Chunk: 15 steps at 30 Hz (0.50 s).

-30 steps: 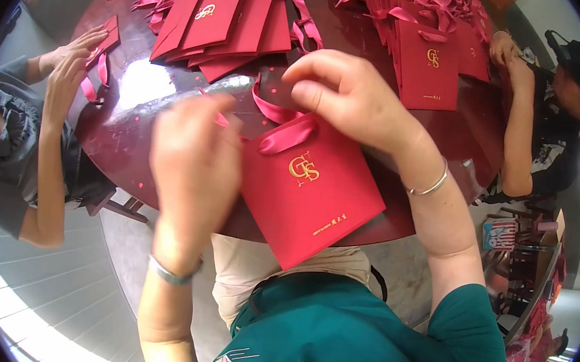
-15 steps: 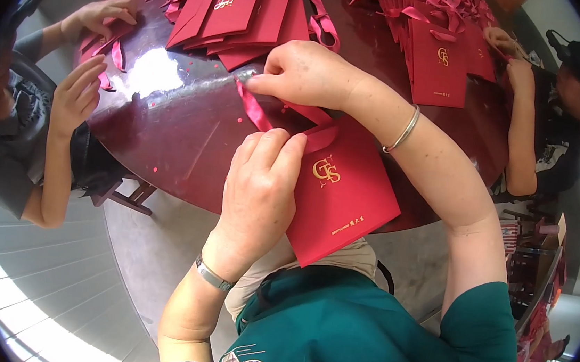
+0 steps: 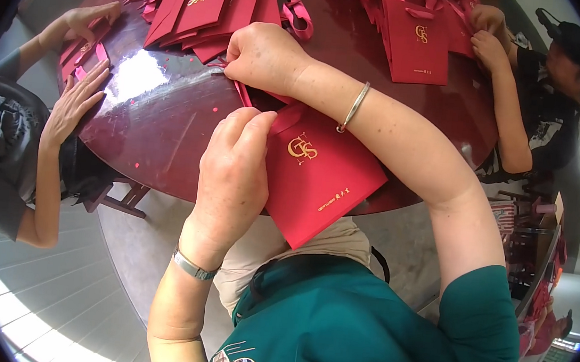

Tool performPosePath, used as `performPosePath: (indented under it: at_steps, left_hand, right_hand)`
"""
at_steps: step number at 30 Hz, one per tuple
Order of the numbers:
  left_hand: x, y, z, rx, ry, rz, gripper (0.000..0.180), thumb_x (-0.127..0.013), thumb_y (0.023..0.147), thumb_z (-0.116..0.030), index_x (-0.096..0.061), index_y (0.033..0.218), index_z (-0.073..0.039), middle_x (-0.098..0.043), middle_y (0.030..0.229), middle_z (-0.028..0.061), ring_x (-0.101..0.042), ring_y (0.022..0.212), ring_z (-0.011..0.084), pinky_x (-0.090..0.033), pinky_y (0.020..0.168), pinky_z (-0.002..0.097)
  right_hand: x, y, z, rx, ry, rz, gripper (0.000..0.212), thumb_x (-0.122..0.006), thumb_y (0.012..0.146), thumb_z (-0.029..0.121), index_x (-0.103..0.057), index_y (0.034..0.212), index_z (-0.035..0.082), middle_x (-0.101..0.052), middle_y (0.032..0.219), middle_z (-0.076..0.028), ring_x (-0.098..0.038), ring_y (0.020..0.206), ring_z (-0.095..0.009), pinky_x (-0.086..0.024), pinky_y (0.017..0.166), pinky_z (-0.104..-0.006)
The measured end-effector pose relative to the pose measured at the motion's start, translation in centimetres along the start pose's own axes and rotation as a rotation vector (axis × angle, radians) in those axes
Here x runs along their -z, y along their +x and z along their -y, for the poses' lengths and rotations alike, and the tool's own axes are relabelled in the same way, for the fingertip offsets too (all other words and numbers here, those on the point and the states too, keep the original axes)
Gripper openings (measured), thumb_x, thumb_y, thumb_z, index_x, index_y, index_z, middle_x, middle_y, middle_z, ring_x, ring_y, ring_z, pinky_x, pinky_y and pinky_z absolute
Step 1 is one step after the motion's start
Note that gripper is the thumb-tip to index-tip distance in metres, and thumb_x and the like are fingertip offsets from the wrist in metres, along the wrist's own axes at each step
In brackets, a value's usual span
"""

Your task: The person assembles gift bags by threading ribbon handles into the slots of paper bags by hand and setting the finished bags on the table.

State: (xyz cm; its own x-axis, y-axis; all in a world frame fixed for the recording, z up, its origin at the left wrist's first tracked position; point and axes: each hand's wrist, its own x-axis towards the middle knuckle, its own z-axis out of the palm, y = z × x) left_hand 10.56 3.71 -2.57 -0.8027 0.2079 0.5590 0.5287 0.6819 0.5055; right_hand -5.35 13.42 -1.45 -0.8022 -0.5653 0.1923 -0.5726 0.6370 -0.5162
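A flat red paper gift bag (image 3: 329, 174) with gold print lies tilted at the table's near edge, its lower corner over my lap. My left hand (image 3: 235, 169) is closed on the bag's upper left edge, fingers bent over it. Beyond it, my right hand (image 3: 267, 57) is curled in a fist around the end of a pink ribbon (image 3: 242, 94) that runs up from the bag's top. Something small and greyish shows by the right fingertips, too small to name. My right forearm passes over the bag's far side and hides part of the ribbon.
On the dark red round table (image 3: 159, 161) stand piles of red bags (image 3: 204, 16) with ribbons at the back, and more bags (image 3: 415, 43) at the back right. Co-workers sit left and right; one person's hand (image 3: 74, 104) rests at the left edge. Small red scraps lie about.
The view has shifted a little. My right hand has drawn slightly left with the ribbon, and less ribbon shows. My left hand keeps its hold. The left co-worker's near hand has flattened out.
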Motion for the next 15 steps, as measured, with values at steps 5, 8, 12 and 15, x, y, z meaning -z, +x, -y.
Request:
performPosePath:
  at_steps: [5,8,12,15]
  left_hand:
    - [-0.2,-0.1,0.2,0.067,-0.02,0.015,0.035,-0.055,0.077,0.01,-0.058,0.111,0.003,-0.057,0.109,0.0193,-0.056,0.101,0.0369,-0.048,0.088,0.0419]
    - [-0.4,-0.3,0.6,0.08,0.014,-0.014,0.034,-0.056,0.076,0.009,-0.058,0.11,0.004,-0.057,0.11,0.0194,-0.055,0.101,0.0368,-0.047,0.089,0.0422]
    - [-0.4,0.1,0.5,0.086,0.024,-0.004,0.033,-0.056,0.077,0.009,-0.058,0.109,0.004,-0.057,0.108,0.0185,-0.055,0.1,0.0365,-0.047,0.089,0.042]
    - [-0.5,0.5,0.8,0.052,0.06,0.011,0.032,-0.057,0.077,0.008,-0.06,0.108,0.002,-0.058,0.106,0.0174,-0.055,0.099,0.0361,-0.046,0.088,0.0427]
  right_hand:
    - [2.3,-1.6,-0.9,0.053,0.167,-0.039,0.027,-0.068,0.077,0.023,-0.069,0.089,-0.001,-0.069,0.081,-0.015,-0.067,0.075,-0.024,-0.052,0.071,-0.0349]
    - [5.1,-5.0,-2.1,-0.044,0.186,0.033,0.028,-0.066,0.083,0.024,-0.066,0.096,-0.001,-0.068,0.087,-0.013,-0.065,0.082,-0.022,-0.05,0.073,-0.0334]
    - [6.3,-9.2,-3.9,0.016,0.193,0.123,0.023,-0.067,0.082,0.02,-0.066,0.092,-0.001,-0.068,0.088,-0.012,-0.064,0.083,-0.021,-0.049,0.074,-0.032]
    - [7.1,-9.5,-3.1,-0.069,0.24,0.158,0.019,-0.068,0.079,0.015,-0.065,0.089,-0.001,-0.067,0.086,-0.011,-0.063,0.081,-0.02,-0.049,0.072,-0.0309]
